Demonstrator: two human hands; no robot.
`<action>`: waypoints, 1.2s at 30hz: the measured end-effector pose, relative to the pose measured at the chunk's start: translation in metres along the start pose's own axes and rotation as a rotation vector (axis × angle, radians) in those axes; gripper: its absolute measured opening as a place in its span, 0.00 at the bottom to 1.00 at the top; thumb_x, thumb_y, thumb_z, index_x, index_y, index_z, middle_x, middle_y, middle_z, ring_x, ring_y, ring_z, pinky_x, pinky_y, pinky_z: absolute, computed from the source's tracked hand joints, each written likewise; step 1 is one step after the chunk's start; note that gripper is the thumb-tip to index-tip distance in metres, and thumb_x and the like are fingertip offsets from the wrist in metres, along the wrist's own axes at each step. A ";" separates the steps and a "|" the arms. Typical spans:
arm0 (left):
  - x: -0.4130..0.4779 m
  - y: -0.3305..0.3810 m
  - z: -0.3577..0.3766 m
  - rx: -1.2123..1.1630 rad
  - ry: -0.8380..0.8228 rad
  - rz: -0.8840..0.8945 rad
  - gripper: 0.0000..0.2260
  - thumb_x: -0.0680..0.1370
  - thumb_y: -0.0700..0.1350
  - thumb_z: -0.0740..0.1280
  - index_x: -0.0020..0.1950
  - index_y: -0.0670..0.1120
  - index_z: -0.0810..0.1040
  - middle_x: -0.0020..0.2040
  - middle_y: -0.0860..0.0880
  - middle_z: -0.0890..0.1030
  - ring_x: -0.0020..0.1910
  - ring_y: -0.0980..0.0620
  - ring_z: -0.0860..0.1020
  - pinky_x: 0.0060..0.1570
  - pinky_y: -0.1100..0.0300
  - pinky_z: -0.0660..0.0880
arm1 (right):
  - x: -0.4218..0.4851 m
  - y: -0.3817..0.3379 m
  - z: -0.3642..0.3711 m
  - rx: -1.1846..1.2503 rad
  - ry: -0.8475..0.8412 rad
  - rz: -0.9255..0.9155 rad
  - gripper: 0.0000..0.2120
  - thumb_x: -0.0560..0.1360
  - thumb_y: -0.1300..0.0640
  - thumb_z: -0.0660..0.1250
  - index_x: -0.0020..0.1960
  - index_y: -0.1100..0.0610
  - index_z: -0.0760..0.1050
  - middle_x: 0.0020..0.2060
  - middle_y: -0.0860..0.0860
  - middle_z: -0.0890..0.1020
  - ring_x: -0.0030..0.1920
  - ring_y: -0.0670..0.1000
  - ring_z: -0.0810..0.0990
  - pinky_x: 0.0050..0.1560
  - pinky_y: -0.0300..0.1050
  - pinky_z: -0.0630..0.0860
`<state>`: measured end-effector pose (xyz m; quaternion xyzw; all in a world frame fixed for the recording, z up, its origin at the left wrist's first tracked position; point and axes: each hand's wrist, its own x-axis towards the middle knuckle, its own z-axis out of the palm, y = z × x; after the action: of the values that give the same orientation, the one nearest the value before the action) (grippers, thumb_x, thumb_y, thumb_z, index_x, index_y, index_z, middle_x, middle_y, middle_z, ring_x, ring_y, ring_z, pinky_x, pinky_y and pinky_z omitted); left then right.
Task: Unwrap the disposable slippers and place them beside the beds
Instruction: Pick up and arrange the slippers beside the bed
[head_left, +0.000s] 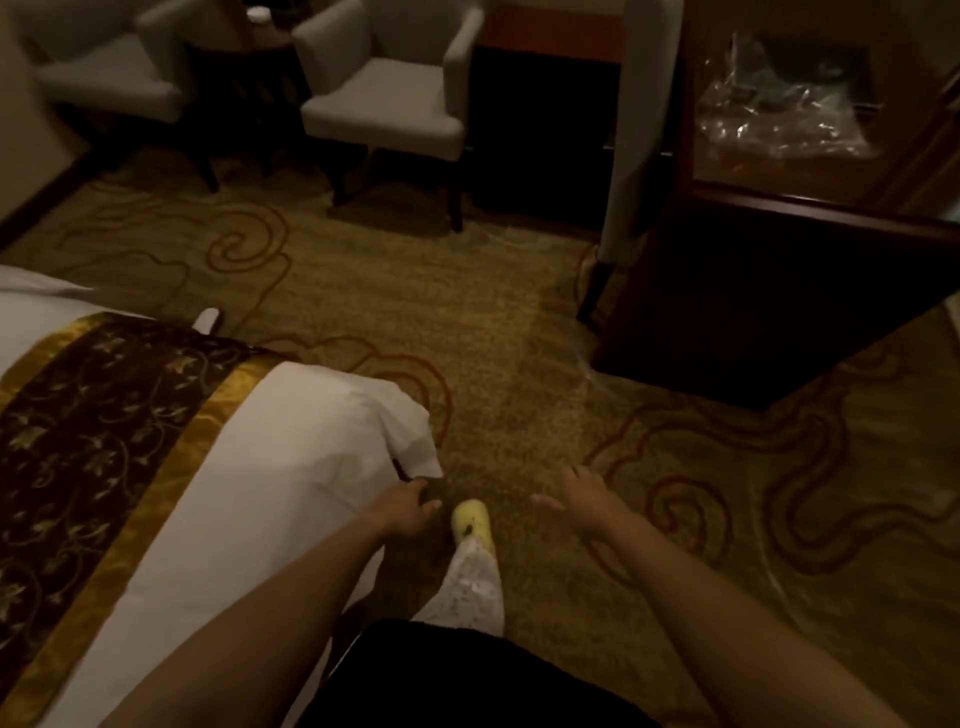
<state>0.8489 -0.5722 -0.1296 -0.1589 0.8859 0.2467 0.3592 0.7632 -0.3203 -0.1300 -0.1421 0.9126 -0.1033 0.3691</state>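
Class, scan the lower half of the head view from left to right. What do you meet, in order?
bed → left hand → yellow shoe → right hand

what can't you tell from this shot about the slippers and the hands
White object beyond the bed: head view, the bed's edge hides most of it; one slipper or a pair is unclear.
Left hand: head view, fingertips dim and blurred against the carpet; any grip is unclear.
Clear plastic on the desk: head view, motion blur; contents unreadable.
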 end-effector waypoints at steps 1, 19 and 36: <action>0.016 0.004 -0.011 0.001 0.003 -0.008 0.26 0.80 0.54 0.57 0.74 0.42 0.61 0.73 0.41 0.67 0.70 0.43 0.67 0.69 0.52 0.65 | 0.017 -0.001 -0.013 0.009 -0.006 0.003 0.36 0.74 0.35 0.57 0.73 0.57 0.56 0.73 0.59 0.61 0.72 0.61 0.59 0.71 0.55 0.61; 0.244 0.056 -0.264 -0.052 0.106 -0.077 0.25 0.80 0.53 0.57 0.73 0.41 0.61 0.73 0.40 0.66 0.71 0.42 0.66 0.69 0.52 0.65 | 0.289 -0.094 -0.281 -0.100 -0.037 -0.148 0.35 0.77 0.38 0.56 0.75 0.58 0.53 0.74 0.59 0.58 0.73 0.61 0.57 0.72 0.55 0.59; 0.354 -0.010 -0.429 -0.572 0.297 -0.479 0.22 0.80 0.52 0.58 0.71 0.43 0.65 0.69 0.39 0.71 0.68 0.41 0.70 0.67 0.51 0.67 | 0.564 -0.284 -0.425 -0.536 -0.211 -0.542 0.36 0.76 0.38 0.56 0.74 0.60 0.54 0.74 0.61 0.58 0.74 0.61 0.57 0.72 0.55 0.59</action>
<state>0.3696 -0.8544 -0.1196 -0.4886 0.7616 0.3671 0.2156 0.1290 -0.7409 -0.1102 -0.4791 0.7936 0.0599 0.3701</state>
